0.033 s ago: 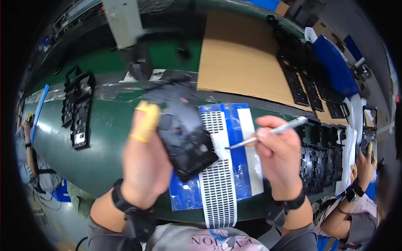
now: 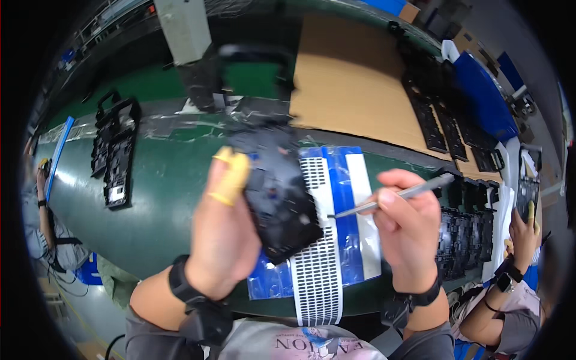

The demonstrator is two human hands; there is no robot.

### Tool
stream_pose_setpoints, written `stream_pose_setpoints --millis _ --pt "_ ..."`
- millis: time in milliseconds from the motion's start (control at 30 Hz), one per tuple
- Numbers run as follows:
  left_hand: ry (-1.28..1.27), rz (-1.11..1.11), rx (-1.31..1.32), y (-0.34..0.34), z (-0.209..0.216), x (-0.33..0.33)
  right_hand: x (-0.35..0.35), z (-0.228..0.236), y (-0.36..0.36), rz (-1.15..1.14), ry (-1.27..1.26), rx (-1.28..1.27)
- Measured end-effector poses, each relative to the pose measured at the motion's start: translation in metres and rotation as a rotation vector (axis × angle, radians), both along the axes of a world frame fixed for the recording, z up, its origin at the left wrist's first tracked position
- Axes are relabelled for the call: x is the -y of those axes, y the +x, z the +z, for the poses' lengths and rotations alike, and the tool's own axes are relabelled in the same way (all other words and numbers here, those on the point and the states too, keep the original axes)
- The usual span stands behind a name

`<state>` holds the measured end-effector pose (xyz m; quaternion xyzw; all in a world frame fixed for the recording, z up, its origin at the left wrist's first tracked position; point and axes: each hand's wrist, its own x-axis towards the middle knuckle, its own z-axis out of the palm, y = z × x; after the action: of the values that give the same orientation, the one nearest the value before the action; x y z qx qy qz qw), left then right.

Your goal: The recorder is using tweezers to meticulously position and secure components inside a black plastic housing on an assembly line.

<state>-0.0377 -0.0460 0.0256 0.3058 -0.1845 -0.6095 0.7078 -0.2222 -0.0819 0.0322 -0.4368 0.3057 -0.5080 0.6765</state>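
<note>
My left hand [image 2: 225, 240], a yellow finger cot on its thumb, grips a black moulded plastic housing [image 2: 282, 198] by its left side. The housing is tilted, with a blurred handle loop at its far end. In my right hand [image 2: 411, 228], metal tweezers [image 2: 396, 196] are pinched and point left. A tiny black piece shows at their tip, just over a white sheet with rows of small black stickers [image 2: 318, 285]. That sheet lies on a blue plastic-wrapped pad [image 2: 348, 222], and the housing covers part of both.
Two black housings [image 2: 117, 156] lie on the green table [image 2: 162, 240] at left. Several more [image 2: 462, 240] stand in a row at right. Brown cardboard [image 2: 348, 78] carries further black parts at the back right. A co-worker's hand [image 2: 525, 231] is at far right; another person sits far left.
My left hand and the housing have shifted slightly right. My right hand and the tweezers have also moved a little right, with the tip still close to the sticker sheet.
</note>
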Motion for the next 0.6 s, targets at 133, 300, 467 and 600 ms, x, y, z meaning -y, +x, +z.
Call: stream_pose_setpoints --millis 133,300,467,600 --pt "0.173 -0.250 -0.172 -0.015 0.003 -0.013 -0.023 0.003 0.011 0.039 -0.081 -0.032" --pt "0.149 -0.289 -0.190 -0.021 0.001 -0.016 -0.027 -0.004 0.010 0.016 -0.082 -0.016" --pt "0.091 -0.339 -0.188 -0.018 0.001 -0.020 -0.023 -0.009 0.014 0.030 -0.007 0.048" --pt "0.077 -0.322 -0.090 -0.021 0.003 -0.021 -0.025 -0.008 0.014 0.024 -0.029 0.027"
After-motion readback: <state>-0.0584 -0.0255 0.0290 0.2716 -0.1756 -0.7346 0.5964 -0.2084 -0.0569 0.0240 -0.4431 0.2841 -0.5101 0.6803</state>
